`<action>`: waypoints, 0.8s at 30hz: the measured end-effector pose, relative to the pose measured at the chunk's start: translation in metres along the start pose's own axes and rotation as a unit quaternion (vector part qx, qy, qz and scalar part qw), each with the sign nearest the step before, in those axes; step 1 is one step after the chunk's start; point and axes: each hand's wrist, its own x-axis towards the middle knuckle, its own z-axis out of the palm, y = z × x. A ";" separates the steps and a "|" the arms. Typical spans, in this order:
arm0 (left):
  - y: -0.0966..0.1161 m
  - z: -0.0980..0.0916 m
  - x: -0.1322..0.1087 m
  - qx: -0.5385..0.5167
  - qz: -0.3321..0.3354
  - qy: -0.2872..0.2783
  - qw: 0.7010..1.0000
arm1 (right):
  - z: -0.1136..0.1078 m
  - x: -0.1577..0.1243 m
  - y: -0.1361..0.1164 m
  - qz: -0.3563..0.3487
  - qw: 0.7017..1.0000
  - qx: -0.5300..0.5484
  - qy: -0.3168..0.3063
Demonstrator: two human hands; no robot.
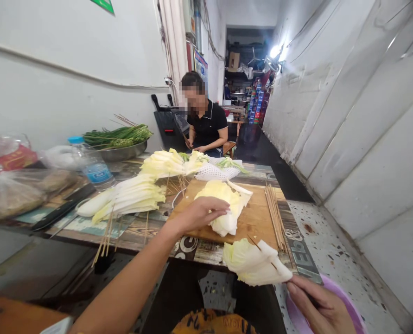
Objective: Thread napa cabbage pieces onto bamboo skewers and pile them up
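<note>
The left hand (202,212) lies open and flat on the cabbage pile (229,204) on the wooden board (258,222). Near and to the right, the right hand (317,306) pinches the cabbage stick (255,264) tight — it is just past the board's near edge.

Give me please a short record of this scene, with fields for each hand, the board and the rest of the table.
left hand: lies flat on the pile of napa cabbage leaves, fingers open
right hand: pinches a skewer of cabbage leaves near the table's front edge
cutting board: wooden; loose bamboo skewers along its right side
table: skewered cabbage piles, water bottle, metal bowl of green stalks
far end: seated co-worker in a black shirt
</note>
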 end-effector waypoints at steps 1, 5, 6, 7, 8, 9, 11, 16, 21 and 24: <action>0.002 -0.002 0.002 -0.010 -0.015 0.063 0.998 | 0.001 0.001 -0.001 0.009 1.000 0.005 -0.001; 0.016 -0.010 0.003 -0.100 -0.072 0.275 0.954 | 0.006 0.004 -0.005 0.044 0.998 0.032 0.008; 0.022 -0.011 0.000 -0.133 -0.076 0.305 0.940 | 0.007 0.005 -0.004 0.047 0.998 0.038 0.011; 0.027 -0.013 -0.005 -0.163 -0.079 0.328 0.927 | 0.007 0.006 -0.003 0.046 0.998 0.043 0.013; 0.033 -0.015 -0.011 -0.188 -0.086 0.343 0.916 | 0.007 0.008 -0.002 0.044 0.998 0.046 0.014; 0.039 -0.016 -0.018 -0.214 -0.101 0.346 0.908 | 0.007 0.009 -0.001 0.042 0.998 0.045 0.015; 0.049 -0.016 -0.033 -0.287 -0.154 0.316 0.891 | 0.004 0.014 -0.003 0.040 0.998 0.039 0.005; 0.069 0.006 -0.063 -0.562 -0.314 0.196 0.740 | -0.004 0.031 -0.028 0.020 0.985 0.069 -0.158; 0.071 0.032 -0.072 -0.656 -0.361 0.208 0.629 | 0.005 0.041 -0.041 0.029 0.956 0.120 -0.266; 0.058 0.037 -0.072 -0.642 -0.398 0.259 0.601 | 0.011 0.038 -0.035 0.037 0.959 0.107 -0.258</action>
